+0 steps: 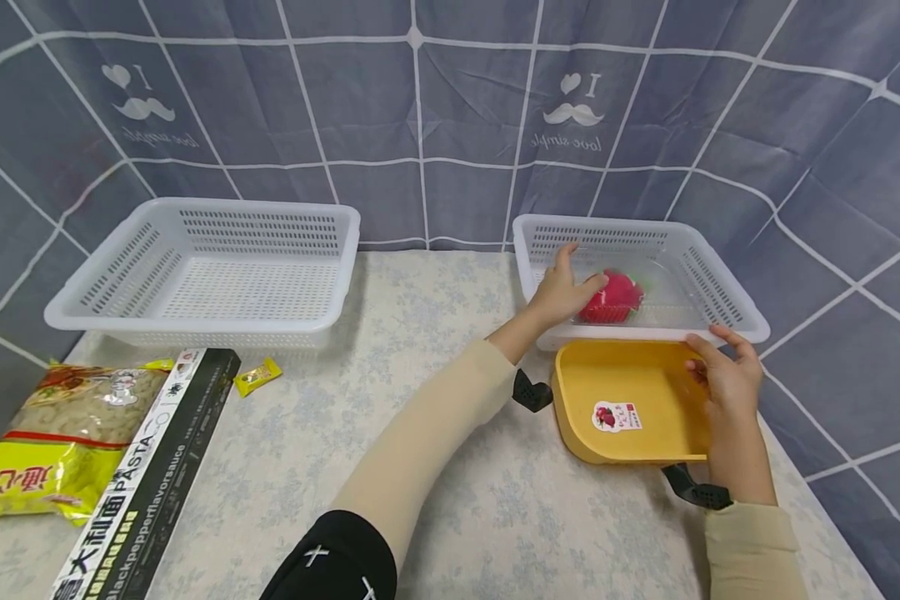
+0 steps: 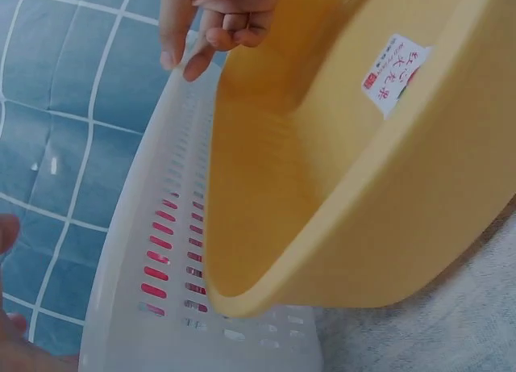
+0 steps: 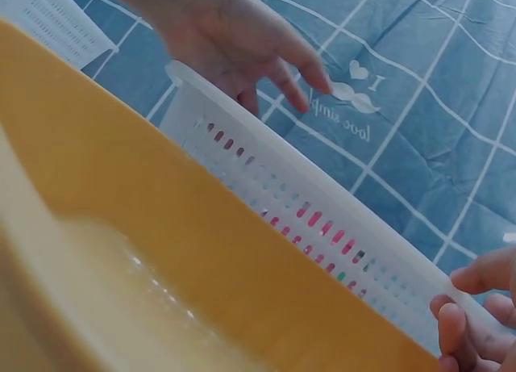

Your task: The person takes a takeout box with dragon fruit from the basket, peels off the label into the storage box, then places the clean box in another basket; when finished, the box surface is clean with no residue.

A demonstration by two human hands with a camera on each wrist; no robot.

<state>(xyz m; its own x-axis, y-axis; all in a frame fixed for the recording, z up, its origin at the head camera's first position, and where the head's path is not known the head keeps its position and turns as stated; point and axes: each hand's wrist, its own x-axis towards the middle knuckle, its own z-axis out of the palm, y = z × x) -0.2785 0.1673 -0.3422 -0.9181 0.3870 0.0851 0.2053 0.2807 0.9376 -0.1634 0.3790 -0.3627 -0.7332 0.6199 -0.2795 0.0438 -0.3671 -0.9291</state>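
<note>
My left hand (image 1: 566, 293), fingers spread, reaches over the left part of the right-hand white basket (image 1: 727, 292). Just beside its fingers, inside the basket, lies a pink-red fruit (image 1: 617, 293) with green tips that looks like a dragon fruit. My right hand (image 1: 729, 375) pinches the basket's near rim at its right end; the right wrist view shows its fingers (image 3: 482, 277) at that rim. A yellow plastic tub (image 1: 645, 442) with a fruit-printed label stands against the basket's near side, by the right hand. In the left wrist view, pink shows through the basket's slots.
Another white slotted basket (image 1: 322, 300) stands at the back left. In front of it lie a yellow-and-clear bag of food (image 1: 67, 433), a long black-and-white pasta box (image 1: 146, 483) and a small yellow wrapped sweet (image 1: 257, 377). A grey-blue checked curtain (image 1: 465, 108) hangs behind the table.
</note>
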